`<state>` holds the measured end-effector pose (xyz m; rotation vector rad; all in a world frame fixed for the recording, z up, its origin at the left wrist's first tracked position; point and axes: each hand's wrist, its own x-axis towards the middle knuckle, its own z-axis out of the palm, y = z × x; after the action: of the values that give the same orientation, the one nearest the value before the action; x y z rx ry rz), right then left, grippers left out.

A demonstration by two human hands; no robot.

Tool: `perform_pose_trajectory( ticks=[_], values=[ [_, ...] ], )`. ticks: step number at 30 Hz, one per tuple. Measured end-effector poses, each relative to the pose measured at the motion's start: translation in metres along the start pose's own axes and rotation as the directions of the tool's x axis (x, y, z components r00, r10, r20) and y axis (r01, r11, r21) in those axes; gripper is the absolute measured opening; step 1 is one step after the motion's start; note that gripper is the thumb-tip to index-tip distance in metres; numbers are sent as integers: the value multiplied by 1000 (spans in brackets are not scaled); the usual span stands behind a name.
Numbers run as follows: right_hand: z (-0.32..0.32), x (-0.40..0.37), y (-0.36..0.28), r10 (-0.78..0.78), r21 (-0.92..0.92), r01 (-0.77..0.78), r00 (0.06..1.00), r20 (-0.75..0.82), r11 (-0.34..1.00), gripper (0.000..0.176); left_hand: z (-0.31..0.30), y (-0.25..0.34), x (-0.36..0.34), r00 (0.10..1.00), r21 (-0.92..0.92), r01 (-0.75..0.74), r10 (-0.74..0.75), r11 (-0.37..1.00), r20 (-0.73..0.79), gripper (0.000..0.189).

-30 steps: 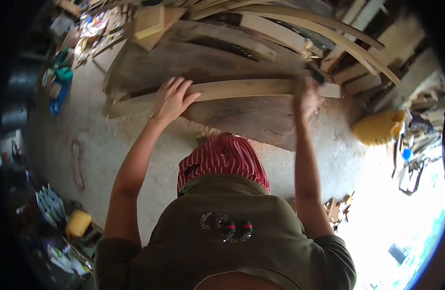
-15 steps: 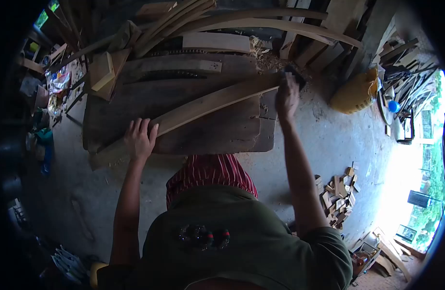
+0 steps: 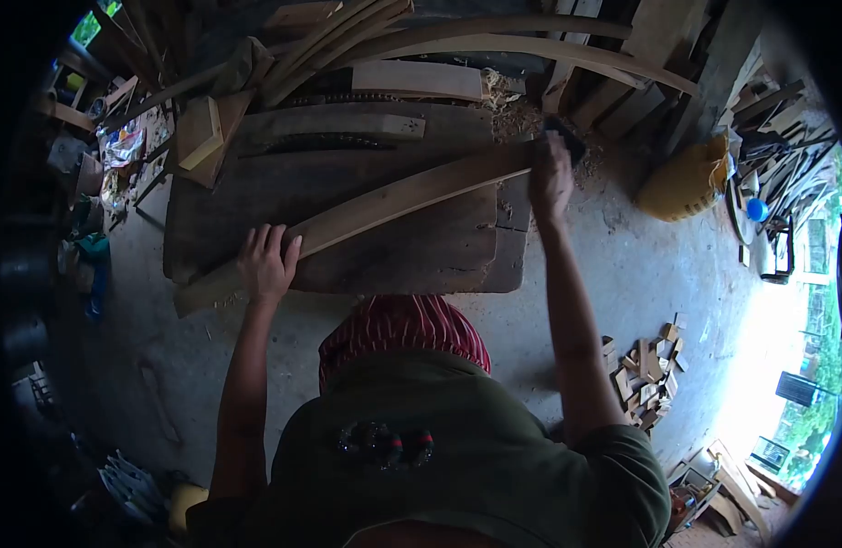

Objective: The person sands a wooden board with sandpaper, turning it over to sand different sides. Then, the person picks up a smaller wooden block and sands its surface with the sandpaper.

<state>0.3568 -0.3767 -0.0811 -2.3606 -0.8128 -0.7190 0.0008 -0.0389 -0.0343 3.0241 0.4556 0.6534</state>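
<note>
A curved plank (image 3: 393, 203) lies slantwise across a dark tabletop (image 3: 412, 260). Your left hand (image 3: 267, 263) rests on its left part, fingers slightly spread; your right hand (image 3: 552, 181) touches a dark block (image 3: 567, 143) at its right end, grip unclear. Shavings (image 3: 523, 121) lie beyond.

The shirt (image 3: 476, 489) is dark green, with short sleeves (image 3: 624, 466) and shiny loops (image 3: 387, 445). The red bottoms (image 3: 405, 336) have thin, pale stripes.
</note>
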Motion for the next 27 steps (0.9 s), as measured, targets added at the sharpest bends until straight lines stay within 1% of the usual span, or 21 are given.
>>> perform_pose_trajectory(
  ticks=[1, 2, 4, 6, 7, 9, 10, 11, 12, 13, 14, 15, 16, 18, 20, 21, 23, 24, 25, 26, 27],
  values=[
    [9, -16, -20, -212, -3, 212, 976, -50, 977, 46, -1, 0, 1, 1000, 9, 5, -5, 1000, -1, 30],
    [0, -19, -69, -150, 10, 150, 981, 122, 989, 48, 0, 3, 0, 1000, 18, 12, -12, 1000, 1, 30],
    [-9, -38, -140, -243, 283, 164, 931, 272, 945, 54, 0, 6, 0, 1000, 8, 11, -11, 1000, -3, 29],
    [-14, -40, -142, -359, 359, 233, 870, 337, 904, 51, -1, 2, 4, 1000, 18, 15, -14, 1000, -8, 29],
    [-19, -30, -124, -294, 282, 209, 906, 305, 936, 49, -1, 4, 5, 1000, 6, 10, -10, 1000, -12, 28],
    [-9, -6, -43, -212, 95, 194, 949, 234, 976, 46, -2, 3, 0, 1000, 1, 13, -13, 1000, -21, 28],
    [3, 0, 5, -112, 55, 103, 978, 176, 993, 43, 0, 1, 0, 999, 3, 12, -11, 1000, -35, 28],
    [-25, 25, 11, 77, 30, -94, 929, 363, 995, 37, 1, 0, -1, 999, 30, 33, -32, 999, -29, 28],
    [-7, 24, 39, 93, 23, -97, 987, 129, 995, 32, 2, 0, -1, 999, 23, 39, -38, 999, -28, 28],
    [-23, 36, 19, 337, 61, -363, 905, 259, 930, 32, 2, 0, -2, 999, 11, 45, -45, 999, -27, 29],
    [-16, 24, 9, 322, 75, -354, 906, 273, 932, 32, 2, 0, -4, 998, 25, 63, -63, 998, -24, 29],
    [-4, 8, 2, 19, 98, -28, 995, 95, 995, 34, 1, 0, -5, 998, 21, 59, -58, 998, -31, 27],
    [2, -3, -8, -295, 63, 301, 951, -89, 952, 36, 3, 1, -3, 998, 16, 56, -55, 998, -40, 26],
    [-4, -25, -81, -268, 248, 223, 949, 168, 943, 41, 9, 1, -5, 996, 35, 78, -76, 996, -45, 27],
    [-20, -40, -141, -356, 337, 243, 875, 329, 910, 48, 11, -3, -7, 996, 63, 66, -63, 996, -56, 29],
    [-31, -36, -132, -425, 324, 296, 773, 472, 899, 55, 5, -6, -13, 994, 59, 80, -75, 995, -83, 28],
    [-22, -21, -80, -343, 297, 229, 838, 424, 927, 58, 14, 0, -6, 989, 47, 74, -67, 996, -136, 28],
    [-23, -7, -54, -219, 183, 152, 875, 432, 971, 51, 15, -1, -7, 986, 63, 71, -61, 995, -155, 29],
    [-7, -1, -10, 91, 393, -263, 910, 405, 881, 44, 13, -1, -6, 982, 57, 78, -67, 995, -179, 29],
    [-3, 9, 26, -75, 158, 33, 961, 265, 987, 41, 12, 0, -5, 977, 44, 77, -66, 996, -205, 30],
    [1, 8, 44, -87, 68, 74, 973, 212, 995, 42, 12, -2, -7, 984, 57, 84, -74, 995, -160, 31]
  ],
)
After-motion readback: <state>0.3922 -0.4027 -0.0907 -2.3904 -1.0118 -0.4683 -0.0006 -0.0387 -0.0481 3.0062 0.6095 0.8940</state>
